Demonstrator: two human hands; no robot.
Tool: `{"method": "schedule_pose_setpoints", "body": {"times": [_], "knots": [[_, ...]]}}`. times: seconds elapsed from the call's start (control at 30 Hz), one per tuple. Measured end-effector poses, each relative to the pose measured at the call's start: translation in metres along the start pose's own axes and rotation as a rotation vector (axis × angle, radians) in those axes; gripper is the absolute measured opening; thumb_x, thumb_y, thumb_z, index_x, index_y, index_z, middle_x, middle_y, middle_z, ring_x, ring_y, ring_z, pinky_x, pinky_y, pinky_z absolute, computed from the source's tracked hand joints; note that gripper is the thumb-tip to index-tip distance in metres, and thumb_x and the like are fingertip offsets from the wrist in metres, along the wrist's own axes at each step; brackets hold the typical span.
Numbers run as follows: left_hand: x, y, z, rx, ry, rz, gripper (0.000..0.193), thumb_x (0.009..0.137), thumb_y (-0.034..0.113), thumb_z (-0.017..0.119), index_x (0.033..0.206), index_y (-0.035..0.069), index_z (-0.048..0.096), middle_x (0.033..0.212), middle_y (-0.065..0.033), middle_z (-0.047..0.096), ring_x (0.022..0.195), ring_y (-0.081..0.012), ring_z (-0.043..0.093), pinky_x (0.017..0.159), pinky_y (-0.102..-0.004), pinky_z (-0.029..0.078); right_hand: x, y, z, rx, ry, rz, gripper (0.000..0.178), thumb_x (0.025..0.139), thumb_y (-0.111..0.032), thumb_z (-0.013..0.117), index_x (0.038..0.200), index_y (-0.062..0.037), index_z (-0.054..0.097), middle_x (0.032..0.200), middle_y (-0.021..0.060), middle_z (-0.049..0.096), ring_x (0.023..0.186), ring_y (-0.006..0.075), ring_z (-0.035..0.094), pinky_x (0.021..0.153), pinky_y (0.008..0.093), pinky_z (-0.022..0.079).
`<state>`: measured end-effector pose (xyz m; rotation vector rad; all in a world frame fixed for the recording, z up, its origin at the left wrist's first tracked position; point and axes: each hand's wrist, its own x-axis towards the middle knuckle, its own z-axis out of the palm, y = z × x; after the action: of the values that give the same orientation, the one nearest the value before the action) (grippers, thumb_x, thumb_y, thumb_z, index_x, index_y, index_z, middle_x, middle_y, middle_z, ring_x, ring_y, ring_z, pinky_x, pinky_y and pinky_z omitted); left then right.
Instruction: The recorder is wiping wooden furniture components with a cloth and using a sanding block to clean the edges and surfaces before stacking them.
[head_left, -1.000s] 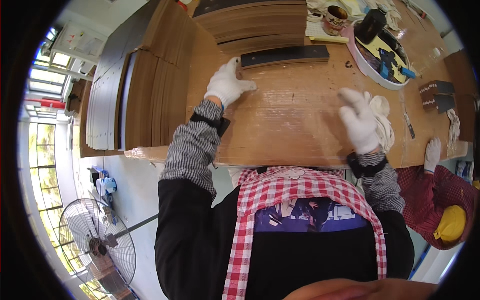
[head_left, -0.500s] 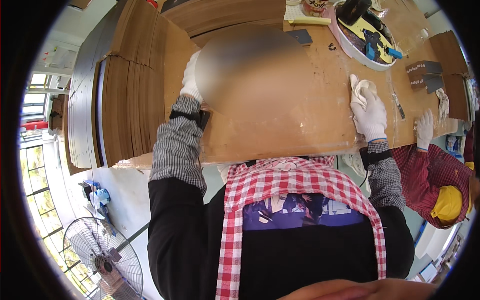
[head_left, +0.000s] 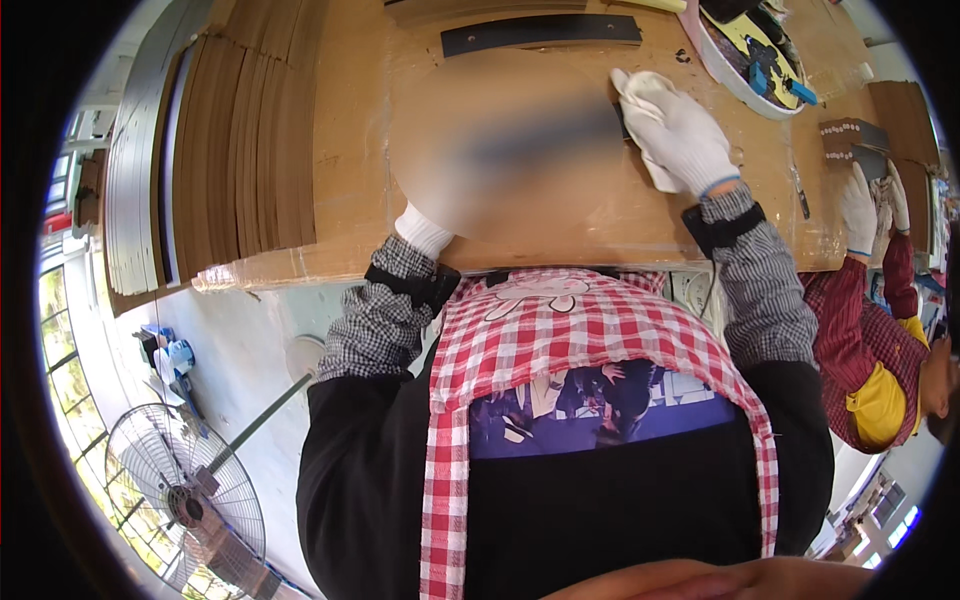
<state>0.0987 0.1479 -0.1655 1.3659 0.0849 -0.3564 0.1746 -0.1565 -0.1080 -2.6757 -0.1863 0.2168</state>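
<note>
In a white glove, my right hand (head_left: 692, 142) presses a folded white cloth (head_left: 640, 85) against the table, at the right end of a dark strip (head_left: 624, 122). Most of that strip lies within a blurred patch. My left hand (head_left: 424, 232), gloved too, is by the table's near edge; only its wrist side shows, and the blur covers its fingers. Beyond the blur lies another dark strip (head_left: 540, 34) with small holes near its ends.
Tall stacks of brown-edged boards (head_left: 245, 150) stand at the left. A white tub (head_left: 745, 85) with black-smeared tools sits at the far right. A knife (head_left: 802, 192) lies right of my hand. Farther right, a co-worker's gloved hands (head_left: 860, 210) are at a cloth by dark pieces.
My right hand with the cloth has moved left and away from me. My left hand has come nearer the front edge. A dark strip now shows at the back; the co-worker's hands have reached forward.
</note>
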Motion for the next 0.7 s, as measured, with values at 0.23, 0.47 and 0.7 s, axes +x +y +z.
{"method": "schedule_pose_setpoints", "body": {"times": [0.23,0.47,0.7], "knots": [[0.012,-0.034,-0.023,0.498,0.020,0.253,0.067,0.085,-0.005,0.074,0.142,-0.005,0.039,0.125,-0.0164,0.062,0.113,-0.0234,0.065,0.095,-0.0332,0.056,-0.003,-0.120,0.065,-0.005,-0.115,-0.723,0.030,0.087,-0.040,0.065,0.107,-0.0193,0.071,0.095,0.0112,0.065,0.089,0.0338,0.065,0.082,0.0443,0.053],[-0.001,0.006,-0.001,-0.121,-0.052,-0.040,0.057,0.086,-0.007,0.069,0.137,-0.005,0.044,0.119,-0.0126,0.062,0.104,-0.0202,0.066,0.091,-0.0321,0.058,0.019,0.003,0.021,0.216,0.128,-0.090,0.049,0.096,-0.049,0.050,0.111,-0.0083,0.072,0.096,0.0172,0.073,0.087,0.0290,0.072,0.080,0.0377,0.056],[0.007,-0.010,-0.016,0.352,-0.071,0.086,0.068,0.084,-0.002,0.076,0.142,-0.004,0.041,0.136,-0.0148,0.056,0.126,-0.0227,0.056,0.104,-0.0349,0.049,-0.001,-0.119,0.060,-0.144,-0.016,-0.717,0.038,0.086,-0.045,0.063,0.103,-0.0111,0.069,0.094,0.0159,0.068,0.094,0.0346,0.067,0.084,0.0447,0.054]]}}
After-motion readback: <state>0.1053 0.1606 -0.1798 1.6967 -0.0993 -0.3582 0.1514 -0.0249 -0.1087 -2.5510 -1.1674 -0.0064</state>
